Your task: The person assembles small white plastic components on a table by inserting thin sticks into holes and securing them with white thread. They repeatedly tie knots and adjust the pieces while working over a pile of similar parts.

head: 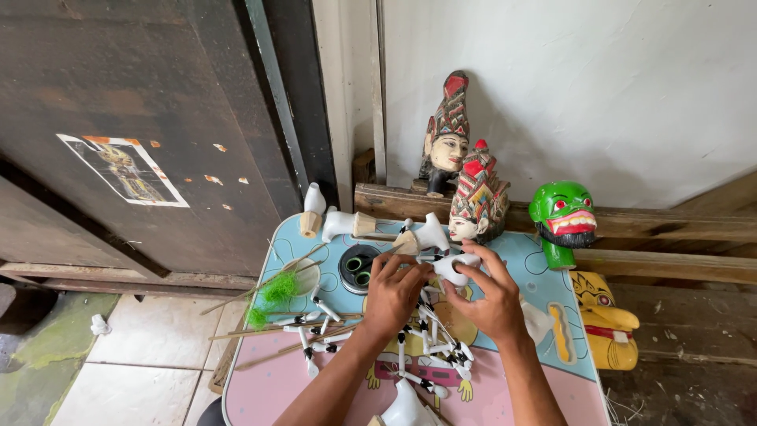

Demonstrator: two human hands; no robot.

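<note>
At the bottom edge of the frame I see a white unpainted torso-shaped piece (406,409) lying on the small pink and pale-blue cartoon-printed worktop (260,390). Just above it, in the lower middle, sits a loose heap of thin white jointed puppet arm sticks with black bands (430,347), none of them attached to anything as far as I can tell. To the left of the heap are thin bare wooden rods (260,331) and two tufts of bright green fibre (277,288).

My left hand (392,296) and my right hand (490,298) meet at frame centre. Both are curled, fingers pinched around a small white curved puppet part (453,268) held just above the heap; the left works at its near end, the right cups it from the other side. I judge this piece is mid-fitting, not finished.

Further up, a black round pot with rings inside (359,268) and several white bodies with bare wood plugs (339,223) wait unpainted at the worktop's far edge. Beyond them, painted work looks complete: a carved head with a tall red crown (446,134) against the white wall, a second crowned head (477,193), a green grinning mask (561,214) on the plank ledge, and a yellow mask (603,319) at right
</note>
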